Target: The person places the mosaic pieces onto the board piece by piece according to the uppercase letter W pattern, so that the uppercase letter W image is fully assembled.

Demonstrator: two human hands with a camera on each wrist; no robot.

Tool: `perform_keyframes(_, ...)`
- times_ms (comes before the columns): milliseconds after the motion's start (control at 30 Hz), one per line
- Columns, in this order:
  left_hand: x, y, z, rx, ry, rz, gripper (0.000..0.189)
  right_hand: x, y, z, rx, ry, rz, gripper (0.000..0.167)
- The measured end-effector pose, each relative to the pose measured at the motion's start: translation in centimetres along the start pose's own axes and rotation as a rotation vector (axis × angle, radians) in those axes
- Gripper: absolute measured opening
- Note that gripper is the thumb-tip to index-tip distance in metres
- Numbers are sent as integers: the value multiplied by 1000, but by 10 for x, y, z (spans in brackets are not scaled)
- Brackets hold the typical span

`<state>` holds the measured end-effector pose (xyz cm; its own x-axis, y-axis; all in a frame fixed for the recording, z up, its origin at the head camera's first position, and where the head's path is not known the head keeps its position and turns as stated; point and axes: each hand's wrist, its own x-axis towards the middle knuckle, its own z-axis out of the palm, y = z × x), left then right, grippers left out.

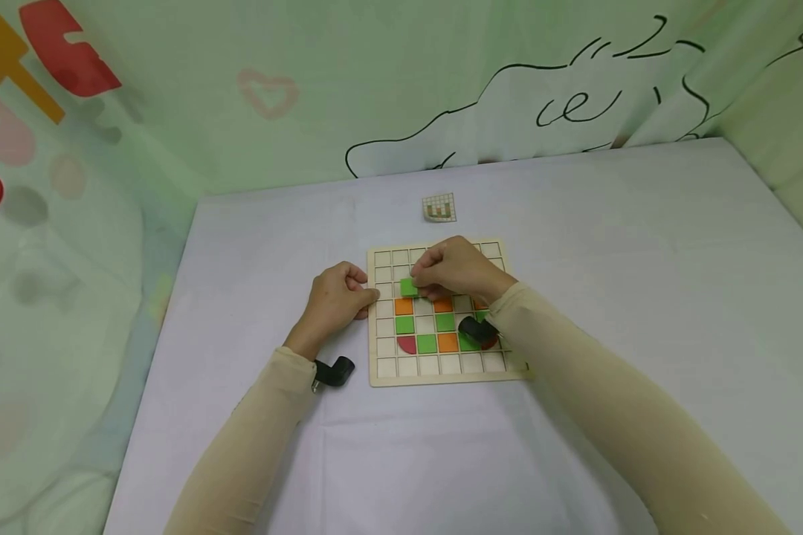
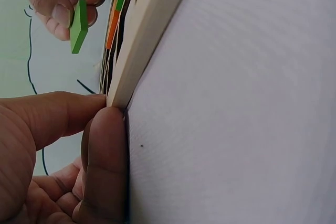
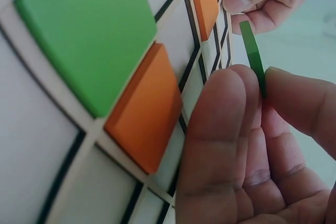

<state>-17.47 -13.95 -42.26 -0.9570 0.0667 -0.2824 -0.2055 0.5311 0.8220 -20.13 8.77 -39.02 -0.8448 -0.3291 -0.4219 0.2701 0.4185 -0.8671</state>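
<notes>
A square wooden grid board lies on the table, with green, orange and red tiles set in several of its cells. My right hand is over the board's upper part and pinches a green square tile between thumb and fingers. In the right wrist view that tile stands edge-on, apart from the board. My left hand grips the board's left edge, thumb on top and a finger against the side, as the left wrist view shows at the rim. The right hand and forearm hide part of the board.
A small pattern card with a printed grid lies beyond the board. Black wrist cameras are strapped on both wrists. White cloth covers the table. A printed curtain hangs behind it.
</notes>
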Motion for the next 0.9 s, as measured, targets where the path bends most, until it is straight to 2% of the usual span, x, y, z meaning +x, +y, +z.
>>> perform_keyframes(300,0,0,-1,-21,-3,-6,28,6,-1,4,-9,1,12,13)
perform_keyframes(900,0,0,1,-9,2,-2,27,12,-4,9,-94,14,24,12)
